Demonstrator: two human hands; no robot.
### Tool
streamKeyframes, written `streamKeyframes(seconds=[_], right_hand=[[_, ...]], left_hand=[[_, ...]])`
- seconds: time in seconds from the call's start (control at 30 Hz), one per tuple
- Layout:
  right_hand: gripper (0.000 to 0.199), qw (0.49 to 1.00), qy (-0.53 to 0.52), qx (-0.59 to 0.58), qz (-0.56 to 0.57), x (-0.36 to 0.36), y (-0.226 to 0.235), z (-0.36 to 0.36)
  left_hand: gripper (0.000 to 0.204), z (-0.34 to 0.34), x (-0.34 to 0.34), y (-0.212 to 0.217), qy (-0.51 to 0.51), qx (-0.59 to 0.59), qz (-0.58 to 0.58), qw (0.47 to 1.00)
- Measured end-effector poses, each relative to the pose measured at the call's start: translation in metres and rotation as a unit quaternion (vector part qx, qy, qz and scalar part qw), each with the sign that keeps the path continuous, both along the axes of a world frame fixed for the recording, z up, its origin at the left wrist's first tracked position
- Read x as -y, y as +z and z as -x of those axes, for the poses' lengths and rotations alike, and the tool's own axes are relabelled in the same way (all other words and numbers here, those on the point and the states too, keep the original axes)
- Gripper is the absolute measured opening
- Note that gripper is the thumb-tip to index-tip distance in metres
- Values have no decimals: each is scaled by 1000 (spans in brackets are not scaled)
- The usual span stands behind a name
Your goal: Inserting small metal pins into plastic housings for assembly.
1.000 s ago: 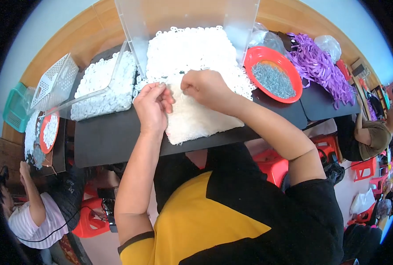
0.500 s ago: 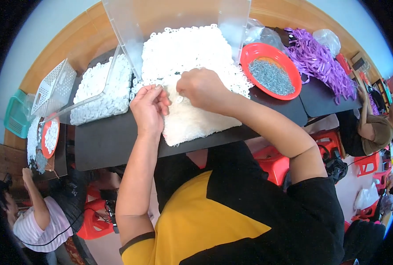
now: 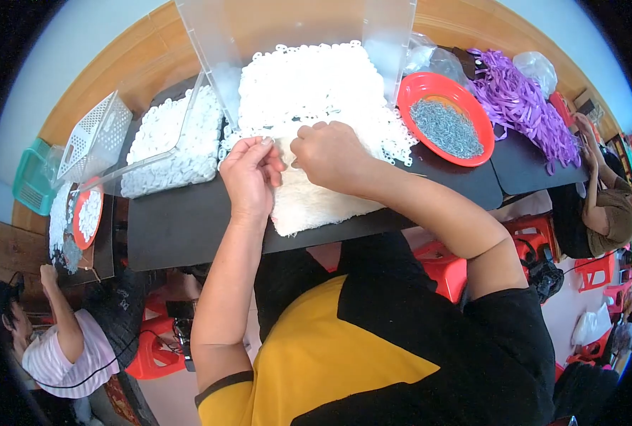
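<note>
My left hand (image 3: 250,176) is closed over the left edge of a cream fluffy cloth (image 3: 319,211), its thumb pressed to the fingers. What sits in that pinch is too small to make out. Just to its right, my right hand (image 3: 332,156) is curled with fingertips pointing down at the cloth, and whatever it grips is hidden. Beyond both hands lies a big heap of small white plastic pieces with holes (image 3: 305,85), spilling from a clear plastic bin (image 3: 209,42) onto the cloth's far side.
A red bowl (image 3: 488,145) of small metal parts stands to the right, with purple ribbons (image 3: 522,106) past it. Leftward are a clear tray of white pieces (image 3: 174,142), a white basket (image 3: 92,138) and a green basket (image 3: 33,177). Co-workers sit at both sides.
The view has shifted slightly, moving the table things rightward. A white piece visible on the cloth under my right hand is now out of sight. Both hands stay close together.
</note>
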State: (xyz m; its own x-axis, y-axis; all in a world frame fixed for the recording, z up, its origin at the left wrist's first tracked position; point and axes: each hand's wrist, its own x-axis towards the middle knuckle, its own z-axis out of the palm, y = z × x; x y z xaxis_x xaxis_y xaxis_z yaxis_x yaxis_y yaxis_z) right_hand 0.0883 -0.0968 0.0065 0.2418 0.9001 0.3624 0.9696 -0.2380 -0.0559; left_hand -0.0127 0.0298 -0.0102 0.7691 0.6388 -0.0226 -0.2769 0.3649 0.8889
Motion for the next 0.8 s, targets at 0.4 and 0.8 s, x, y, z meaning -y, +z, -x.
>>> streamKeyframes(seconds=[0.4, 0.8], right_hand=[[14, 994, 95, 0, -54, 0, -8, 12], [14, 979, 43, -157, -123, 2, -9, 7]], left_hand=[[8, 3, -2, -1, 0, 19, 21, 1000], [9, 2, -1, 1, 4, 22, 19, 1000]])
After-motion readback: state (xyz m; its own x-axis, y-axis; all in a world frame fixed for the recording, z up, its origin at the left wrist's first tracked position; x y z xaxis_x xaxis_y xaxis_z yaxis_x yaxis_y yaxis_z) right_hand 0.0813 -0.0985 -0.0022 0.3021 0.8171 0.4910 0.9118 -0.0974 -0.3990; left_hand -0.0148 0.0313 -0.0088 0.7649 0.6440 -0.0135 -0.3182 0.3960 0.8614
